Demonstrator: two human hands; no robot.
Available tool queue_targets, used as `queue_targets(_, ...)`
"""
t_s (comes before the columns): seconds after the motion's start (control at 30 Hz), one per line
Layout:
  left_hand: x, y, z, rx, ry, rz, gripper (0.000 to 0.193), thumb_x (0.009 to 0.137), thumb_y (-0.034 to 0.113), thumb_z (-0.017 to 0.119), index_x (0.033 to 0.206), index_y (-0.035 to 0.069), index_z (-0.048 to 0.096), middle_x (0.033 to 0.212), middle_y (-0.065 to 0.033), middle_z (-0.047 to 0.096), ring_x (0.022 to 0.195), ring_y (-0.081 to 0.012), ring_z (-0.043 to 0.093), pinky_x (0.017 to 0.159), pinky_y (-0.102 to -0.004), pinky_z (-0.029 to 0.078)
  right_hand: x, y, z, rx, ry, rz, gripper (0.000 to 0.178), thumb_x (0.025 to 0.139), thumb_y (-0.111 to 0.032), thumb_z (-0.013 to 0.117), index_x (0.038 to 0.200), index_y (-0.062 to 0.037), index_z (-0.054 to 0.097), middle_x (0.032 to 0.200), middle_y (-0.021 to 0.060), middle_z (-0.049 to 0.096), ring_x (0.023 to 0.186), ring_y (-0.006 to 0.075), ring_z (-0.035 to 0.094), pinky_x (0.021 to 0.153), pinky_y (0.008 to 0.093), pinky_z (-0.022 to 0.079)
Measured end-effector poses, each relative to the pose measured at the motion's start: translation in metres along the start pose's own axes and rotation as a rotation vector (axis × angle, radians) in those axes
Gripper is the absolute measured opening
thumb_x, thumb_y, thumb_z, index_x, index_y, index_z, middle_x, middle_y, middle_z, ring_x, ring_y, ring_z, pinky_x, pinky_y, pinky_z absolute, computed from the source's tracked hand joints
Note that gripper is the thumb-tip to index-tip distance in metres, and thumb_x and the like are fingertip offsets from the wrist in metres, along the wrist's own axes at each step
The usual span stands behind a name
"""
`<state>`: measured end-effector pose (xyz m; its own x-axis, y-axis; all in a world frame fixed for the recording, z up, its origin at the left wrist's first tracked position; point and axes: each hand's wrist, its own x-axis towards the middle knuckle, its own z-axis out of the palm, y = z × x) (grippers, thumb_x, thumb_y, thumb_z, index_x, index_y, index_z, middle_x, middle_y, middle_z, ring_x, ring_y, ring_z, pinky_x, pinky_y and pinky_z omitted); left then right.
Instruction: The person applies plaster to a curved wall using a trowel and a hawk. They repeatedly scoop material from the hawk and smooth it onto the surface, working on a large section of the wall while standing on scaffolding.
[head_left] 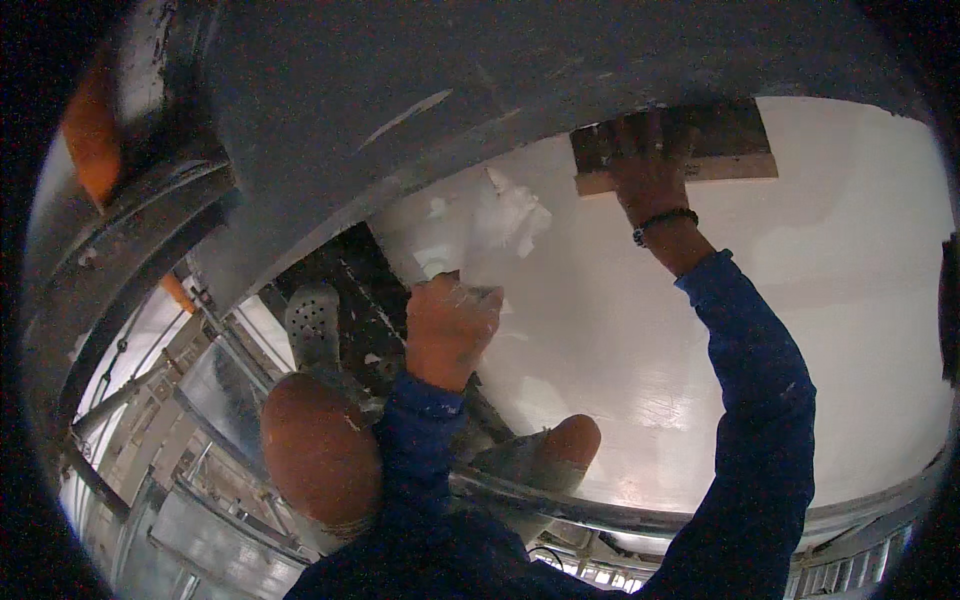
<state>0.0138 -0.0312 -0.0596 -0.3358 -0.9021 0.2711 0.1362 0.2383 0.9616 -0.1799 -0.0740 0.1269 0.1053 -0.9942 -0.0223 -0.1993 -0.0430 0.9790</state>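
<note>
White surface (pixel 620 370); dark board (pixel 732 135), long axis left-right, under right fingers (pixel 634 145).

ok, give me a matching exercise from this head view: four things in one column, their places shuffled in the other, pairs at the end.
Things
1. Dark rectangular board with a pale strip along one edge
2. Grey shoe with round holes
3. Dark beaded bracelet
4. Bright orange object, blurred

Places
A. Around the wrist of the right hand
B. Near the upper left rim of the picture
C. Under the spread fingers of the right hand
D. Left of the curled left hand

Pairs: 1-C, 2-D, 3-A, 4-B
</note>
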Motion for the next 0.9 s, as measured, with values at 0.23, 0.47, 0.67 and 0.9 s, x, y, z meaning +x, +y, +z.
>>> queue_targets(0.23, 0.005, 0.000, -0.014, 0.279, -0.097, 0.100, 0.011, 0.067, 0.016, 0.058, 0.060, 0.008, 0.060, 0.063, -0.0097, 0.059, 0.057, -0.0291, 0.056, 0.052, -0.0386, 0.045, -0.038, -0.004, -0.005, 0.004, -0.144, -0.064, 0.055, 0.073, -0.016, 0.053, 0.124, -0.0233, 0.037, 0.132, 0.0003, 0.030, 0.122, 0.0299, 0.027, 0.086, 0.0682, 0.020)
queue_targets(0.47, 0.000, 0.006, -0.012, 0.277, -0.070, 0.186, 0.014, 0.067, 0.019, 0.060, 0.061, 0.007, 0.061, 0.061, -0.0127, 0.057, 0.056, -0.0305, 0.055, 0.053, -0.0394, 0.045, -0.141, -0.003, 0.001, 0.042, -0.349, -0.106, 0.051, 0.077, -0.021, 0.047, 0.127, -0.0244, 0.033, 0.135, 0.0001, 0.026, 0.124, 0.0292, 0.023, 0.089, 0.0677, 0.015)
queue_targets(0.67, 0.008, 0.009, -0.020, 0.335, -0.137, 0.216, 0.014, 0.067, 0.021, 0.062, 0.066, 0.007, 0.062, 0.061, -0.0103, 0.059, 0.052, -0.0282, 0.055, 0.051, -0.0369, 0.044, -0.161, -0.033, -0.085, 0.209, -0.670, -0.035, 0.038, 0.079, -0.019, 0.043, 0.116, -0.0117, 0.048, 0.124, 0.0106, 0.042, 0.116, 0.0374, 0.035, 0.087, 0.0713, 0.010)
queue_targets(0.9, 0.003, 0.072, -0.077, -0.147, 0.086, -0.063, 0.021, 0.063, 0.017, 0.070, 0.071, 0.000, 0.061, 0.063, -0.0105, 0.060, 0.052, -0.0204, 0.057, 0.047, -0.0300, 0.042, -0.103, 0.098, -0.200, 1.239, -0.247, -0.194, 0.031, 0.068, -0.011, 0.055, 0.096, -0.0001, 0.054, 0.098, 0.0149, 0.055, 0.091, 0.0263, 0.053, 0.081, 0.0340, 0.042)
